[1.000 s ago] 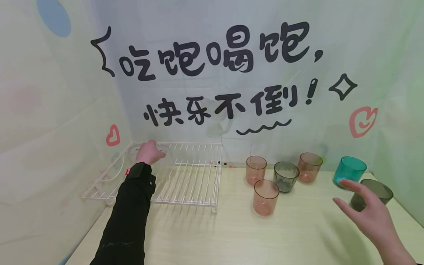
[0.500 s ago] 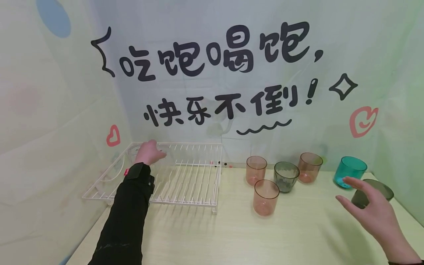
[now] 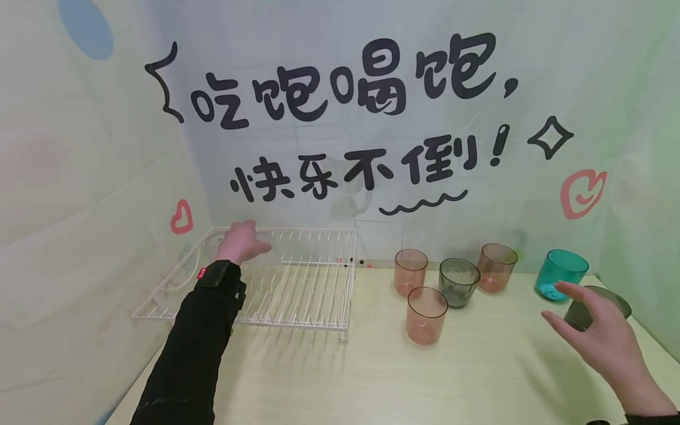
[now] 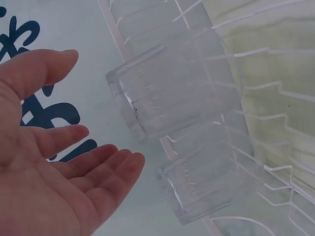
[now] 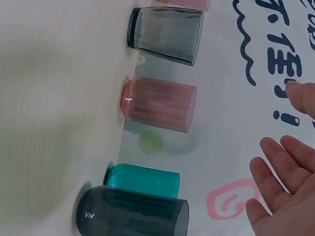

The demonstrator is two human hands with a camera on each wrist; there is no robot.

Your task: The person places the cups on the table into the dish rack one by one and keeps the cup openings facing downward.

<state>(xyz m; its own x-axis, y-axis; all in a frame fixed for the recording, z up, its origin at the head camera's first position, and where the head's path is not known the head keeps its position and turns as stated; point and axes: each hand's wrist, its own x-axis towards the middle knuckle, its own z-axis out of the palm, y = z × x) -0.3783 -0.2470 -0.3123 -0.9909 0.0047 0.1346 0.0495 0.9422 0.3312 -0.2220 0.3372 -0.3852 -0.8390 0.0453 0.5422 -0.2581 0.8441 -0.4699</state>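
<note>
Two clear glasses stand upside down on the white wire rack (image 3: 313,295); the left wrist view shows the nearer clear glass (image 4: 172,88) beside a second clear glass (image 4: 211,182). Just above them is my left hand (image 3: 241,243), thumb and fingers parted, with a gap to the glass bases in the left wrist view. On the right, my right hand (image 3: 605,342) hovers with fingers spread and holds nothing. Closest to it are a dark grey glass (image 3: 602,301) and a teal glass (image 3: 562,274), the grey one partly hidden behind the hand.
Right of the rack stand three pinkish glasses, the front one (image 3: 427,319), the back left one (image 3: 410,274) and the back right one (image 3: 496,268). A smoky grey glass (image 3: 459,282) is among them. A printed cloth (image 3: 319,47) backs the table (image 3: 382,383).
My left hand has risen slightly and its thumb has spread farther from the fingers. My right hand has drifted a little to the right. The glasses on the table stay in place.
</note>
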